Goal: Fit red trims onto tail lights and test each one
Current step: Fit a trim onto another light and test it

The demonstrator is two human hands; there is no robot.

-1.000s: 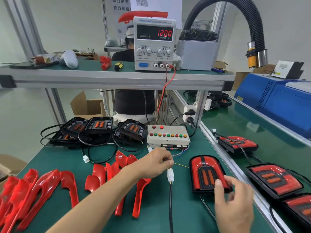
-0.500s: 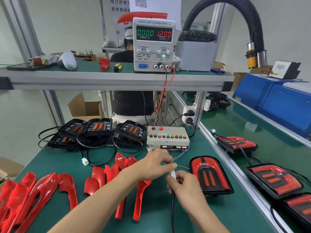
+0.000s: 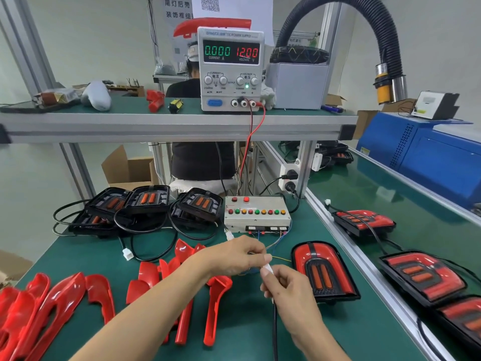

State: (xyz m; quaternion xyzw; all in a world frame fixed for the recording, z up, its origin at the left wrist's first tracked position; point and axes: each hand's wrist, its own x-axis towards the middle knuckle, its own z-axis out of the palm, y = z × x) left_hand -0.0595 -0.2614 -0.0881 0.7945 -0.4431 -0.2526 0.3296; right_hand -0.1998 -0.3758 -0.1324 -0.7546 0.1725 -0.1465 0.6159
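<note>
On the green surface (image 3: pixel 250 342), bare room lies in front of the red trims (image 3: pixel 182 282) and near the front edge. At the back, the black tail lights (image 3: pixel 151 201) with their looped cables (image 3: pixel 145 238) and the button box (image 3: pixel 256 213) block the way. The trimmed tail light (image 3: pixel 322 272) stands at the right, the overhead shelf (image 3: pixel 169 126) limits the room above.

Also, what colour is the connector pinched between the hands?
White: the connector shows best in the head view, the only one.
</note>
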